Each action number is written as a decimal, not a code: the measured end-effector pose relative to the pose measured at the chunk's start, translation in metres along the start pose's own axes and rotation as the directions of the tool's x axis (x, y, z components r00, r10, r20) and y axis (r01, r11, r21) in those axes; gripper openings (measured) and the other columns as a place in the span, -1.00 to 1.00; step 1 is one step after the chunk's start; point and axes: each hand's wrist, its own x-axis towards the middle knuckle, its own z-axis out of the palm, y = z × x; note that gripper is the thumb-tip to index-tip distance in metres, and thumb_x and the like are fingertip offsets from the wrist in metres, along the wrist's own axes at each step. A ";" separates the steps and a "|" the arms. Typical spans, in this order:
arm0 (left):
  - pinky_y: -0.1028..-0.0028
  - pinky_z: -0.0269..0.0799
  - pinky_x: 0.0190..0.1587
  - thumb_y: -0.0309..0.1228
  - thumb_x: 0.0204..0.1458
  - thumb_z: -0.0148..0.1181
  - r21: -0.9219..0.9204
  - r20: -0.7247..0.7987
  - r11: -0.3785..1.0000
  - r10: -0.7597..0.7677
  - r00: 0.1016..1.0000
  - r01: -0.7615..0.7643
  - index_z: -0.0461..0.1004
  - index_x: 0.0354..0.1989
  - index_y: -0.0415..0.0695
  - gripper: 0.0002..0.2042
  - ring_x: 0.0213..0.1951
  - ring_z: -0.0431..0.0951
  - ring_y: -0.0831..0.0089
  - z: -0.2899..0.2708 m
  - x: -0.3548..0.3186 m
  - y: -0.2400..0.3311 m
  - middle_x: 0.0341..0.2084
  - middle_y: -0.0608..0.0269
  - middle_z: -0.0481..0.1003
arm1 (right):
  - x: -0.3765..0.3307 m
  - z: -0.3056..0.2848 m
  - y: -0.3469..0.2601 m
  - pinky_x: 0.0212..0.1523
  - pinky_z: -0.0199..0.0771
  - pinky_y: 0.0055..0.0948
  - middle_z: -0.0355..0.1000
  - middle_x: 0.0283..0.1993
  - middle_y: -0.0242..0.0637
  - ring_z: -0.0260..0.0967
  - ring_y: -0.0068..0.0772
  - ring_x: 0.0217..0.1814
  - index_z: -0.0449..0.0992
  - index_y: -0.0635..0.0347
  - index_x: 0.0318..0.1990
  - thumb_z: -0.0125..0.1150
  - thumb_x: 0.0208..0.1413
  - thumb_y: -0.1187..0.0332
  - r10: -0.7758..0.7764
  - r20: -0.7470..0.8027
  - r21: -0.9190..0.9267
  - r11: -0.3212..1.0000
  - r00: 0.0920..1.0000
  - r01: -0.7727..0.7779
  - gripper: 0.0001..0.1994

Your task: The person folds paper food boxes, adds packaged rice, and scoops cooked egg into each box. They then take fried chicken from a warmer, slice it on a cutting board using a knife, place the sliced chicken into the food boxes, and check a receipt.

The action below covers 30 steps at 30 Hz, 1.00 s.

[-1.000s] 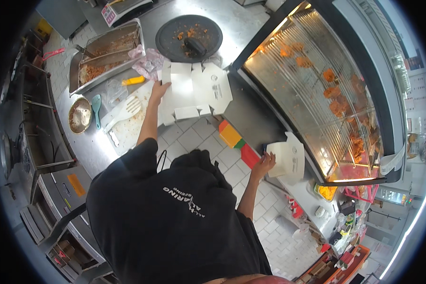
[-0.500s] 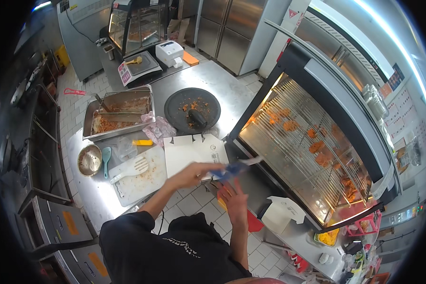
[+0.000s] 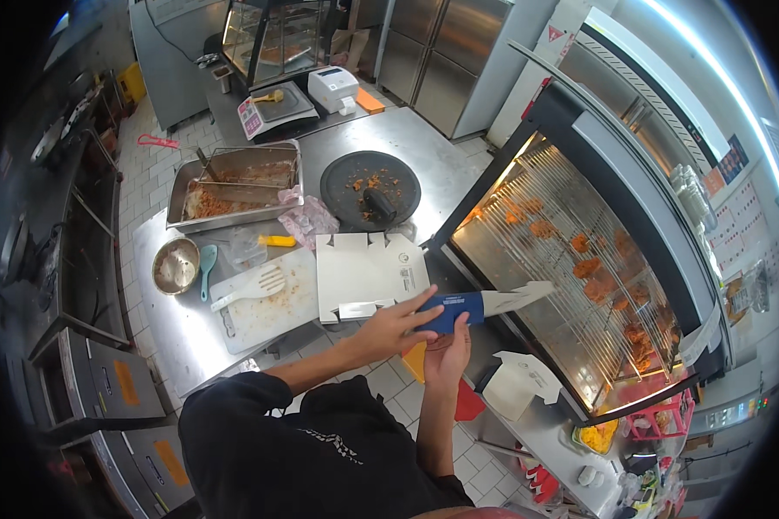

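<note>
Between my two hands is a small blue-and-white paper carton (image 3: 460, 307), its pale flaps sticking out to the right toward the warming cabinet. From the left, my left hand (image 3: 388, 333) grips the blue end with the fingers along its edge. My right hand (image 3: 448, 353) holds the same piece from below, thumb and fingers against the blue panel. Just left of them lies a flat, unfolded white box (image 3: 363, 275) with notched edges on the steel table. A folded white takeaway box (image 3: 519, 385) stands open to the right of my right hand.
A glass warming cabinet (image 3: 580, 268) with fried pieces on racks fills the right. On the table are a round black tray (image 3: 398, 169), a steel pan of crumbs (image 3: 234, 223), a cutting board (image 3: 290, 322) with a white slotted spatula (image 3: 253, 288), and a metal bowl (image 3: 177, 266).
The carton was blurred by motion and now shows clearly, its pale flaps spread farther right. My right hand, earlier open with spread fingers, has closed on it. The whole view has shifted slightly.
</note>
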 end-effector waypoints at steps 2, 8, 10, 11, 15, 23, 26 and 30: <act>0.35 0.48 0.04 -0.34 -0.05 0.35 -0.047 0.028 0.998 -0.029 0.999 0.031 0.49 0.06 -0.10 -0.56 0.08 0.48 0.09 -0.010 -0.001 -0.002 0.23 -0.03 0.28 | -0.004 0.006 -0.004 -0.15 0.54 -0.43 0.50 -0.11 -0.24 0.49 -0.43 -0.11 0.45 0.25 -0.04 0.01 0.31 0.24 -0.021 -0.061 -0.090 0.996 0.998 0.015 -0.73; 0.41 0.57 -0.20 -0.28 -0.06 0.35 -0.112 0.087 0.988 0.117 0.989 -0.107 0.57 -0.11 -0.14 -0.66 -0.25 0.64 0.21 -0.016 -0.005 -0.001 0.16 0.01 0.36 | -0.014 0.010 0.008 -0.29 0.57 -0.52 0.51 -0.17 -0.29 0.52 -0.46 -0.21 0.46 0.22 -0.11 0.05 0.29 0.20 -0.190 -0.158 -0.230 0.961 0.969 0.151 -0.74; 0.39 0.53 -0.13 -0.24 -0.10 0.38 0.019 0.047 0.997 -0.081 0.996 0.080 0.55 -0.04 -0.10 -0.59 -0.13 0.59 0.23 -0.015 -0.006 0.005 0.11 0.03 0.40 | -0.017 0.009 0.011 -0.32 0.56 -0.55 0.52 -0.21 -0.29 0.52 -0.48 -0.24 0.47 0.22 -0.14 0.07 0.28 0.23 -0.104 -0.123 -0.153 0.985 0.987 0.084 -0.76; 0.39 0.53 -0.13 -0.24 -0.10 0.38 0.000 0.024 0.997 -0.078 0.997 0.078 0.55 -0.04 -0.10 -0.59 -0.13 0.59 0.23 -0.015 -0.005 0.008 0.11 0.03 0.40 | -0.019 0.008 0.011 -0.32 0.56 -0.55 0.52 -0.21 -0.29 0.52 -0.48 -0.24 0.47 0.22 -0.14 0.07 0.28 0.23 -0.137 -0.177 -0.184 0.977 0.975 0.104 -0.76; 0.22 0.34 0.13 -0.29 -0.25 0.47 -0.036 0.033 0.999 -0.017 0.999 0.019 0.48 0.04 -0.05 -0.43 0.13 0.40 0.10 -0.024 0.006 0.011 0.20 0.05 0.32 | -0.017 0.005 -0.009 -0.16 0.54 -0.43 0.49 -0.11 -0.25 0.48 -0.38 -0.09 0.46 0.28 -0.08 0.08 0.26 0.24 -0.015 0.043 -0.266 0.964 0.999 0.026 -0.73; 0.13 0.27 0.21 -0.43 -0.27 0.36 0.094 0.277 0.879 0.427 0.861 -0.467 0.49 -0.01 -0.07 -0.49 0.22 0.32 0.03 -0.021 0.011 0.011 0.18 -0.03 0.33 | 0.012 -0.023 -0.067 -0.20 0.46 -0.46 0.44 -0.13 -0.26 0.43 -0.44 -0.18 0.45 0.15 -0.11 0.24 0.14 0.35 -0.057 -0.133 -0.209 0.978 0.990 0.028 -0.79; 0.12 0.27 0.21 -0.47 -0.27 0.33 0.130 0.241 0.870 0.437 0.867 -0.475 0.48 0.00 -0.08 -0.49 0.22 0.33 0.01 -0.018 0.012 0.013 0.18 -0.04 0.33 | 0.012 -0.026 -0.068 -0.17 0.43 -0.49 0.45 -0.14 -0.29 0.40 -0.51 -0.15 0.47 0.26 -0.15 0.29 0.11 0.40 -0.109 -0.133 -0.395 0.917 0.985 0.049 -0.79; 0.17 0.33 0.17 -0.50 -0.30 0.33 0.018 0.032 0.929 0.369 0.929 -0.369 0.45 0.03 -0.14 -0.44 0.15 0.40 0.04 -0.003 0.015 0.019 0.17 -0.02 0.34 | -0.006 -0.009 -0.029 -0.15 0.41 -0.51 0.46 -0.14 -0.28 0.41 -0.49 -0.13 0.47 0.26 -0.14 0.29 0.11 0.42 -0.357 -0.162 -0.512 0.827 0.920 0.232 -0.80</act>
